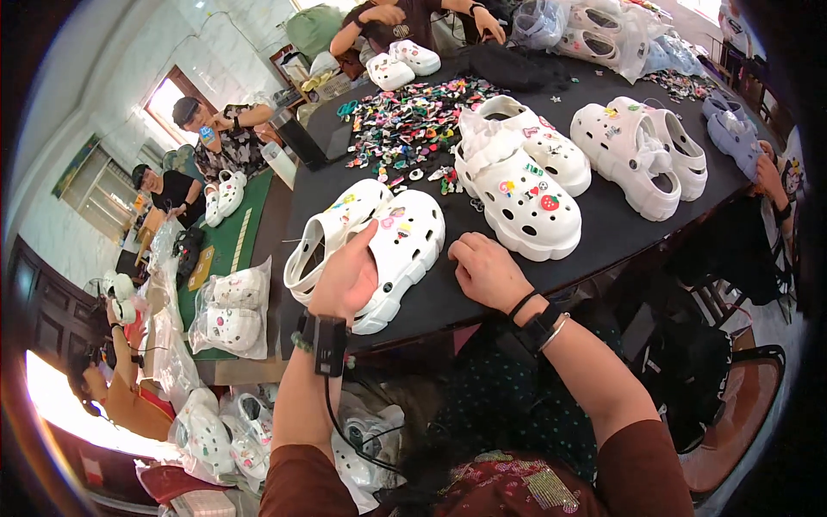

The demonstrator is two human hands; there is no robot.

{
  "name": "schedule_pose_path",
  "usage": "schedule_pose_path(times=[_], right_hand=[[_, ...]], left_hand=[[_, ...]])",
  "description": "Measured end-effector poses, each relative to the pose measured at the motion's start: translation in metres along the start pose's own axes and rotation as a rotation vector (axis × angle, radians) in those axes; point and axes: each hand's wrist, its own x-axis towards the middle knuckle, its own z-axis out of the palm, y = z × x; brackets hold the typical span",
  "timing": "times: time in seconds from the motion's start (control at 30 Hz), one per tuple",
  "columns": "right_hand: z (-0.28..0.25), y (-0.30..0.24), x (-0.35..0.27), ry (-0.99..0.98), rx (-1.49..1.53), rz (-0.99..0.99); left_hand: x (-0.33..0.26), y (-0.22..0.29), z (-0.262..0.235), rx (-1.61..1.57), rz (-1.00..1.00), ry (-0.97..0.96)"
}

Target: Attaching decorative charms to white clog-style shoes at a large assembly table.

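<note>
A pair of white clogs with holes lies in front of me on the black table. My left hand (346, 277) is at the heel opening of the nearer clog (398, 250), thumb along its inner side and the other fingers mostly hidden. Small colourful charms sit on the tops of both shoes. Over the table edge, my right hand (489, 271) has its fingers curled in, and whatever they may hold is hidden. Just beyond it stands another white clog (527, 202) with strawberry, heart and ball charms, its mate behind it.
A heap of loose charms (413, 129) spreads across the black table (345, 177). More white clogs (633, 159) stand at right. Bagged clogs (231, 314) lie on the green table (243, 226) at left. Several people work around; a chair (741, 414) is at lower right.
</note>
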Motion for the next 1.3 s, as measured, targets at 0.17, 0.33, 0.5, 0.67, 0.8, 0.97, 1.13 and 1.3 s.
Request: schedule_pose_path(times=[0.17,0.33,0.5,0.67,0.8,0.97,1.13,1.3], right_hand=[[0.003,0.005,-0.001,-0.016,0.029,0.054],[0.005,0.016,0.004,0.062,0.113,0.183],[0.008,0.029,0.011,0.014,0.082,0.236],[0.005,0.049,0.027,0.067,0.002,0.309],[-0.007,0.047,0.049,-0.113,0.034,0.432],[-0.007,0.063,0.100,-0.143,-0.223,0.257],[0.009,0.074,0.129,-0.378,-0.388,0.190],[0.031,0.096,0.116,-0.301,-0.419,0.130]], left_hand=[[0.012,-0.002,0.009,-0.056,-0.131,0.104],[0.011,-0.012,0.009,-0.008,-0.064,0.103],[-0.005,-0.015,0.029,-0.045,0.032,0.112],[-0.020,-0.018,0.035,-0.052,0.133,0.165],[-0.027,-0.016,0.028,-0.132,0.178,0.199],[-0.025,-0.015,0.028,-0.162,0.176,0.180],[-0.028,-0.020,0.025,-0.151,0.148,0.199],[-0.031,-0.027,0.029,-0.123,0.146,0.167]])
